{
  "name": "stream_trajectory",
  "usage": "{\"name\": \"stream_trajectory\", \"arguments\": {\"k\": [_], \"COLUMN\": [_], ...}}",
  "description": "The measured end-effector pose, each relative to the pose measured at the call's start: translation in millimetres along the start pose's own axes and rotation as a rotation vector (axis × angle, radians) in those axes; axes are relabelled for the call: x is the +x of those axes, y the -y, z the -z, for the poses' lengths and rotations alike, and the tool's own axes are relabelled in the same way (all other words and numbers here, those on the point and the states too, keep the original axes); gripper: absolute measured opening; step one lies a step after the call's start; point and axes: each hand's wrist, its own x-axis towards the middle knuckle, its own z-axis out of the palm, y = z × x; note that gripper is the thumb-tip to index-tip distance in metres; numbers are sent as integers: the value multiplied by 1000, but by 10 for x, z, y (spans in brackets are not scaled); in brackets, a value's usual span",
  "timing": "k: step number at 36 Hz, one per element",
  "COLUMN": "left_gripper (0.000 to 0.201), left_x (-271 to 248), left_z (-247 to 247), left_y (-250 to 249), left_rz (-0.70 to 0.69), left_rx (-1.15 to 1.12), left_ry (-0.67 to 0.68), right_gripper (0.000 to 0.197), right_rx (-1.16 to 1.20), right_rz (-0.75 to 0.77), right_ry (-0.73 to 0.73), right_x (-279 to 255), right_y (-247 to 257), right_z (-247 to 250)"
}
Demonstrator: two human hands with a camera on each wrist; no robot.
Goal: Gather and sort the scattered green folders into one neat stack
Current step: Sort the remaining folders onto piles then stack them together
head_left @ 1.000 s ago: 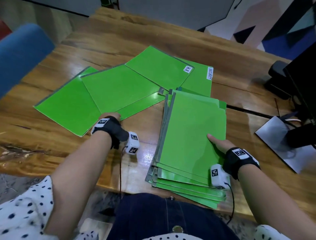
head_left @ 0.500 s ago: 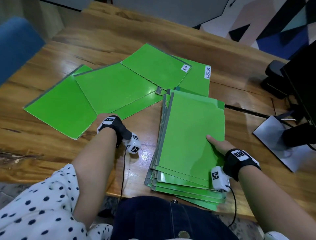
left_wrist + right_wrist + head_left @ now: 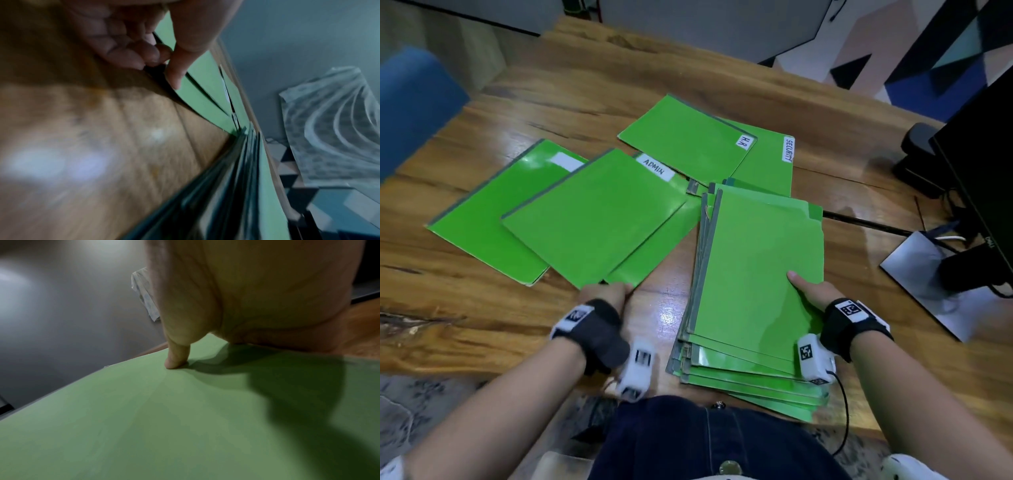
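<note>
- Left hand [image 3: 604,294] at 7 o'clock on wooden table [image 3: 482,308]: thumb over, curled fingers under, pinching near corner of top loose folder [image 3: 592,219]; fingers hidden in head view, left wrist view blurred.
- ADMIN folder [image 3: 654,236] mostly covered beneath it, another folder [image 3: 479,226] at 9 o'clock, label blank.
- H.R folder [image 3: 685,137] overlapping SECURITY folder [image 3: 767,161] at 12 o'clock.
- Right hand [image 3: 813,291] at 4 o'clock, thumb pressed on stack [image 3: 756,274]; fingers hidden past stack edge, grip unclear.
- Monitor [image 3: 983,164] cut off at 3 o'clock.
</note>
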Motion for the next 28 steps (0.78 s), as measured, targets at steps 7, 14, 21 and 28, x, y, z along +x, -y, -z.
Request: {"name": "stream_trajectory", "arguments": {"k": [7,14,21,28], "left_gripper": [22,62,89,62], "left_x": [-414,-72,230,191], "left_z": [213,346,196,199], "left_y": [-2,-451,-195,-517], "left_rz": [233,-637,-555,-673], "left_rx": [196,921,1285,986], "left_ry": [607,-182,4,-131], "right_gripper": [95,100,97,99], "right_rx": [13,25,12,15], "right_rz": [14,23,31,29], "right_ry": [5,-7,-5,2], "right_x": [-15,-2,16,24], "right_y": [-5,-43,-40,-50], "right_z": [-13,-22,-27,-23]}}
